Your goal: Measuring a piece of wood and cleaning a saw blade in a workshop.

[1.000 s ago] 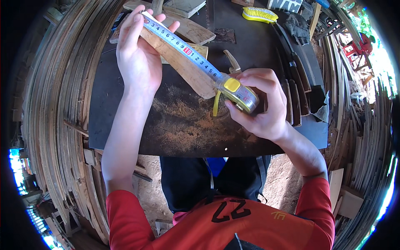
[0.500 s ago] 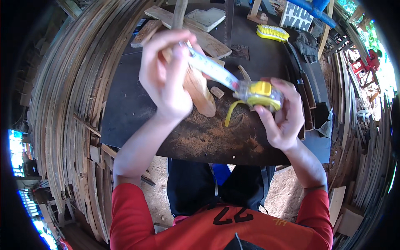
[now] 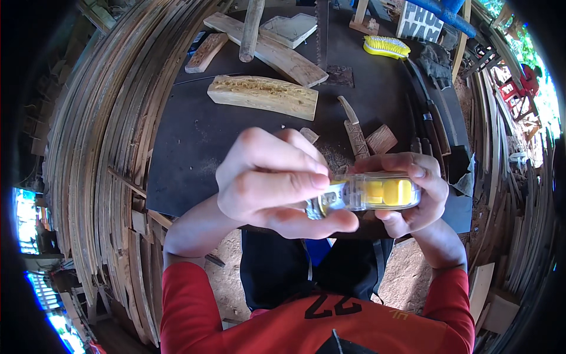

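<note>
A tape measure [image 3: 386, 192] with a clear case and yellow parts sits in my right hand [image 3: 427, 192], whose fingers wrap its far side and outer end. My left hand [image 3: 271, 186] is at the mouth of the case, its fingers closed on the short white blade [image 3: 333, 199] that sticks out there. Both hands are close together above the near part of the dark table [image 3: 188, 141]. Beyond them lie a pale wood block [image 3: 262, 97] with a rough groove, a slim carved wooden piece [image 3: 355, 135] and a small wood offcut [image 3: 382, 139].
Boards [image 3: 283, 59] and a round stick [image 3: 252, 32] lie at the table's far side, beside an upright saw blade [image 3: 322, 35]. A yellow brush [image 3: 386, 46] and long dark-handled tools [image 3: 433, 118] line the right edge. Stacked timber strips [image 3: 112, 118] stand at left.
Both hands have come nearer to me and closer together. The blade stretched between them has shortened into the case. The brown shaped wood by my left hand is no longer visible; the grooved block now shows.
</note>
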Available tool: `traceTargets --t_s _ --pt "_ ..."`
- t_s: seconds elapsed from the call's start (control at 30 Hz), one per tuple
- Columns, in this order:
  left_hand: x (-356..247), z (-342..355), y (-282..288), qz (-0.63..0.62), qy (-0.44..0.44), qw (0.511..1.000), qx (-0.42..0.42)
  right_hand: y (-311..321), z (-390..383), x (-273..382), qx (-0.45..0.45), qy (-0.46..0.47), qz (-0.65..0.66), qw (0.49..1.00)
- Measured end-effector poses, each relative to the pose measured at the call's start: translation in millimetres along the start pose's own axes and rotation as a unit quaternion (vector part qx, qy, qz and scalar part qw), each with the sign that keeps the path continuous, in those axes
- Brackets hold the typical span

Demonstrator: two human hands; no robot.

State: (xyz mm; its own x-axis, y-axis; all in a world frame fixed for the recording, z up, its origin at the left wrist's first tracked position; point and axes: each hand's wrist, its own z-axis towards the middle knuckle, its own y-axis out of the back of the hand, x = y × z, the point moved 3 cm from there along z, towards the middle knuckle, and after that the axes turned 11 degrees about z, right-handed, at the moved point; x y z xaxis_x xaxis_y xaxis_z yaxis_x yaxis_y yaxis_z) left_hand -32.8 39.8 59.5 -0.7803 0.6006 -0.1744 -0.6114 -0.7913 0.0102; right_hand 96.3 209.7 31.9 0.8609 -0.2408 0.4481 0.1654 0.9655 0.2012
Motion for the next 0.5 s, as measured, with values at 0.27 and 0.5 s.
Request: traceTargets --t_s 0.27,0.5 --pt "-1 8 0 0.015 0.014 1.0 0.024 0 -1 0 -0.02 -0.033 -0.012 0.999" --pt "12 16 8 0.108 0.012 0.989 0.104 -3 6 -5 -0.021 -0.031 -0.089 0.995"
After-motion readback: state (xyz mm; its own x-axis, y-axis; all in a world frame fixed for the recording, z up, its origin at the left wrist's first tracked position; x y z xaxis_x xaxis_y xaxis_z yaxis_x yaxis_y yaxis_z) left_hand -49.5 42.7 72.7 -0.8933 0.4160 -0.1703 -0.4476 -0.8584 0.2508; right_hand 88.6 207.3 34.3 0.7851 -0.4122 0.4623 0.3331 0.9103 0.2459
